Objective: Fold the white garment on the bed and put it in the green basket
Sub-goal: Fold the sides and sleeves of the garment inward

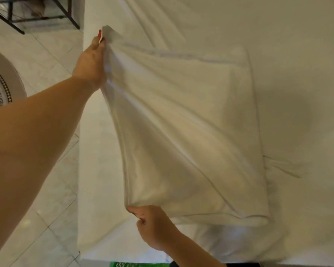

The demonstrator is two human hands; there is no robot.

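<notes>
**Mid-fold: one edge of the garment lifted off the bed**

The white, thin cotton-like garment (181, 132) lies partly folded on the white-sheeted bed (278, 54), its right side flat on the sheet and its left edge raised. The left hand (92, 64) reaches far out and pinches the upper corner of that edge, fingers closed tight on the cloth. The right hand (154, 226) grips the nearer corner at the bottom, thumb and fingers narrowed onto the hem. The fabric is stretched taut between the two hands, with diagonal creases running across it.

The step in hand looks like the folding itself: a lifted side about to be carried over the flat half. The next move likely calls for both hands travelling together to the right, keeping the edge straight so it lands square on the far side, then smoothing it down.

Of the green woven plastic basket (139, 264) only a sliver of rim shows at the bottom of the view, just below the bed's near edge. What it holds cannot be told; the garment is not in it yet.
</notes>
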